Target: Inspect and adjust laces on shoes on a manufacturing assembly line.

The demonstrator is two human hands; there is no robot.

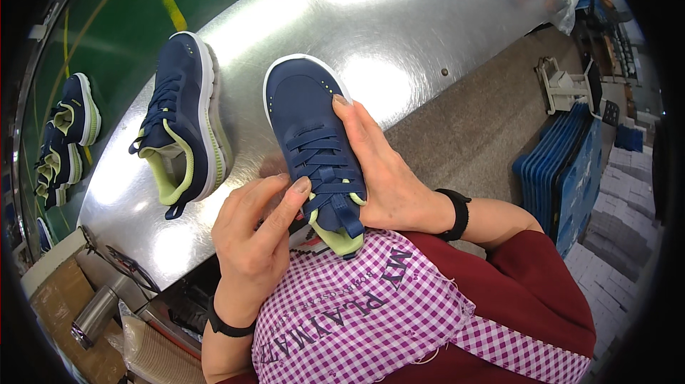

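Desk: a long shiny metal desk (pixel 428 34) sweeps away in front of the person I'm watching.
Green surface: marked with yellow lines, it runs along the far left side and carries a row of dark blue shoes (pixel 69 116).
Blue stack: trays or crates, I can't say which, form a blue stack (pixel 560 170) off to the right; nothing inside them shows from here.
Cardboard: brown cardboard (pixel 61 312) sits low at the left, near a clear bag (pixel 139 341) with a nested pile of something beige in it.
Desk shoe: one navy shoe (pixel 191 95) rests on the desk, left of both hands, toe pointing away; its opening shows lime lining.
Held shoe: the other navy shoe (pixel 300 102) is held up between the person and the desk, its long axis running from the toe, away and slightly left, to the heel by the apron (pixel 364 305).
Right hand: the right hand (pixel 389 177) grips the held shoe's right side, thumb along the upper, other fingers mostly hidden.
Left hand: the left hand (pixel 250 234) is nearer the opening, with the shoe just right of its fingers; thumb and forefinger tips lie close together, though whether they pinch anything I can't tell.
Laces: flat navy laces (pixel 317 148) cross the held shoe, just beside the left thumb.
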